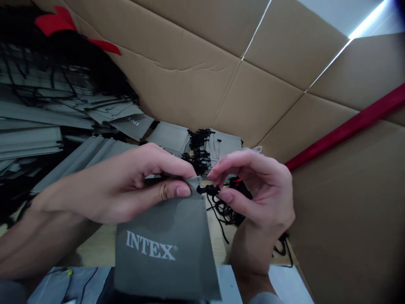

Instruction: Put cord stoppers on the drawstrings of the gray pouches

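A grey fabric pouch [164, 253] printed with white INTEX lettering hangs in front of me. My left hand [136, 185] pinches its top hem near the corner, between thumb and forefinger. Out of that corner comes a short black cord [209, 190], bunched into a knot. At the knot's far end are the curled thumb and fingertips of my right hand [256, 190], closed on the cord. Its exact grip is partly hidden by the fingers. Behind the right hand lies a tangle of loose black cords [228, 211] on the table.
Piles of grey pouches [28, 139] fill the left side, with black cords and red cloth [55, 23] above them. Two neater pouch stacks [169, 137] stand against the cardboard wall [190, 63]. A dark red strip [344, 126] crosses the wall at the right.
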Demonstrator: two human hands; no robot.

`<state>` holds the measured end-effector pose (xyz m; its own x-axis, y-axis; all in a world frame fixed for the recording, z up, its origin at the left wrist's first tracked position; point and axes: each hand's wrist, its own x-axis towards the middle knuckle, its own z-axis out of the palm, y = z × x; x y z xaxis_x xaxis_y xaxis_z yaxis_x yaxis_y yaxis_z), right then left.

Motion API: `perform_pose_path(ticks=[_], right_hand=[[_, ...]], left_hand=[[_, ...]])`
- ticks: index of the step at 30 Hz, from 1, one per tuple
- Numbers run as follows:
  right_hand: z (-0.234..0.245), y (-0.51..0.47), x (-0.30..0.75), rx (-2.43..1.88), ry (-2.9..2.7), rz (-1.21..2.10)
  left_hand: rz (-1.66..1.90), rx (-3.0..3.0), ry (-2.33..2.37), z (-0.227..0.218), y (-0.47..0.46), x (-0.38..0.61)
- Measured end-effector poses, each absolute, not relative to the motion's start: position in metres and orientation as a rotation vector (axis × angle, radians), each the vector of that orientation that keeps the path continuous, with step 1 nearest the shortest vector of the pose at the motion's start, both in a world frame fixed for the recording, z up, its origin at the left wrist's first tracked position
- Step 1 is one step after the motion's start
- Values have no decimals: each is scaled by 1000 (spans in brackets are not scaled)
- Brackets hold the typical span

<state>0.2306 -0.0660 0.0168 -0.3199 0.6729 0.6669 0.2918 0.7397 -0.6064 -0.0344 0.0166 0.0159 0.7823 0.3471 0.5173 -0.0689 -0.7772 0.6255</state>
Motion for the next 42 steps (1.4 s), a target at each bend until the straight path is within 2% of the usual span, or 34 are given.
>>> perform_pose_path(ticks=[7,13,29,42], right_hand=[[19,-68,226,-833,-1935,282],[19,-70,219,-962,-1896,165],[15,-71,215,-908,-1845,419],[15,-63,210,-808,-1915,413]], left_hand=[[701,2266,226,18,22,-34],[834,2214,322,21,13,-25],[849,2136,247,23,13,-21],[934,2356,270,14,14,-23]])
